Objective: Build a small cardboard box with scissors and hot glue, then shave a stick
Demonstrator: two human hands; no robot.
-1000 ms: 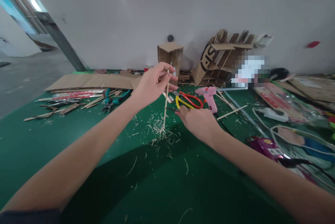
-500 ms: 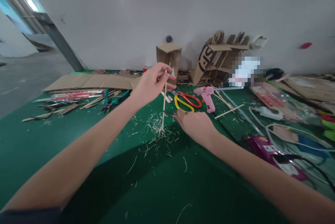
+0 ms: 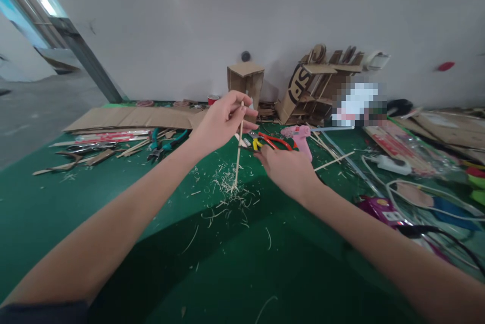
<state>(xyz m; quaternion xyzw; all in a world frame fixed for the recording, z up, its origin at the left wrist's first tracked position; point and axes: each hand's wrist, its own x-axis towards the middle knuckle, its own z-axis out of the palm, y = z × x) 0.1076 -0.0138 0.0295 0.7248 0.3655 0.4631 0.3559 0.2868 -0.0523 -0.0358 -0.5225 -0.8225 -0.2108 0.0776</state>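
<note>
Between the thumb and fingers of my left hand (image 3: 224, 121), the upper end of a thin wooden stick (image 3: 238, 158) is pinched. The stick stands nearly upright, its lower end down among pale curled wood shavings (image 3: 223, 185) on the green table (image 3: 159, 258). My right hand (image 3: 288, 168) is closed just right of the stick, apart from it. The thin dark blade at its fingertips is now hardly visible. Behind that hand lie scissors (image 3: 276, 140) with red and yellow handles, partly covered by it.
A pink glue gun (image 3: 299, 137) lies beyond my right hand. Teal-handled pliers (image 3: 166, 147) and cardboard sheets (image 3: 132, 118) are at the left. Cardboard structures (image 3: 246, 72) stand against the wall. A purple power strip (image 3: 382, 210) and cables lie at the right.
My right hand has moved up and slightly right, away from the stick, and now covers more of the scissors' yellow handle. The left hand and stick have barely shifted.
</note>
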